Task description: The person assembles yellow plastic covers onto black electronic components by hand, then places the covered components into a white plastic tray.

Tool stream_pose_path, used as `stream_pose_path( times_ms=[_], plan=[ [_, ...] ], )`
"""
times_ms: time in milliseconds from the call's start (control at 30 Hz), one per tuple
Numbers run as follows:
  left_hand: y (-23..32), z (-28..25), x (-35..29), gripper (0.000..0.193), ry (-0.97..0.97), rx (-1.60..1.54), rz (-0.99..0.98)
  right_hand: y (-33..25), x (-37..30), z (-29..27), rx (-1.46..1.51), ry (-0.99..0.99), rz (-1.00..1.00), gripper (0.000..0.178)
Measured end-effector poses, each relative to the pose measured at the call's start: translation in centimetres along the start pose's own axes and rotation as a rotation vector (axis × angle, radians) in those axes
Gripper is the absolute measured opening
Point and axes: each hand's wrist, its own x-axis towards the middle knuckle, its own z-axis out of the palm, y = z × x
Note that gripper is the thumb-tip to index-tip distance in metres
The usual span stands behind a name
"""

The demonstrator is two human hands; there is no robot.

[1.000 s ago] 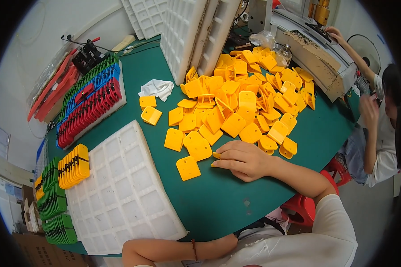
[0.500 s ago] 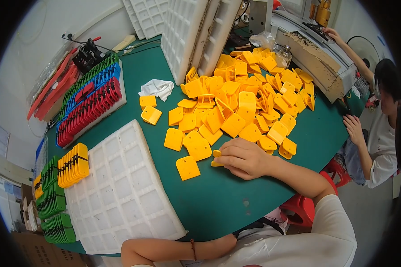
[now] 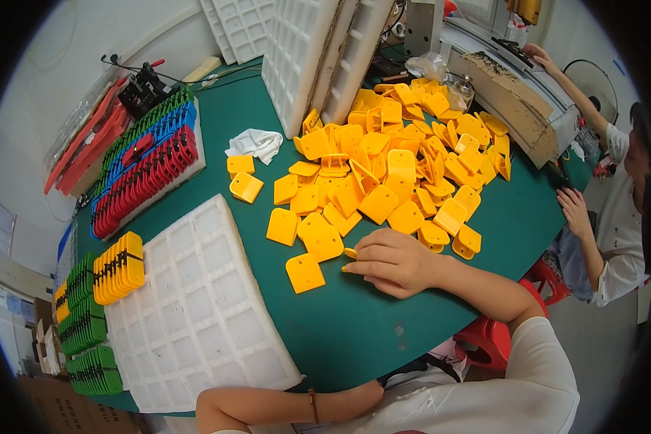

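Observation:
At the near edge of the yellow pile, my right hand (image 3: 396, 262) has its fingers closed round a yellow plastic piece (image 3: 350, 253). Only small bits of that piece show beyond my fingertips; the rest is covered. A single flat yellow piece (image 3: 305, 273) with rounded corners and a small hole lies just left of my hand. Beyond spreads a large heap of folded yellow plastic pieces (image 3: 372, 163). My left hand (image 3: 364, 396) rests low against my body by the table's near edge, its fingers hidden.
A white grid tray (image 3: 202, 304) lies to the left, with rows of yellow pieces (image 3: 119, 269) and green pieces (image 3: 83, 325) beside it. Red, blue and green parts (image 3: 148, 159) stand farther back. White grid panels (image 3: 296, 65) lean upright. Another person (image 3: 622, 217) works at the right.
My right hand has tilted slightly, and less of the yellow piece shows at its fingertips. The person at the right has leaned a little to the right.

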Motion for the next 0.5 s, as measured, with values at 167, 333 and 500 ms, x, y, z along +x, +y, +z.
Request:
stream_pose_path(
  times_ms=[167,333,500],
  plan=[
    [-0.19,-0.48,-0.29,0.022,0.008,0.019,0.019,0.15,-0.06,-0.13,-0.026,-0.021,-0.002,0.03],
    [-0.14,-0.44,-0.21,0.023,-0.016,0.06,0.038,0.01,-0.05,-0.06,-0.017,-0.027,-0.02,0.03],
    [-0.15,-0.32,-0.26,0.023,0.008,0.022,0.012,0.0,0.0,-0.04,-0.011,-0.028,-0.018,0.03]
  ],
)
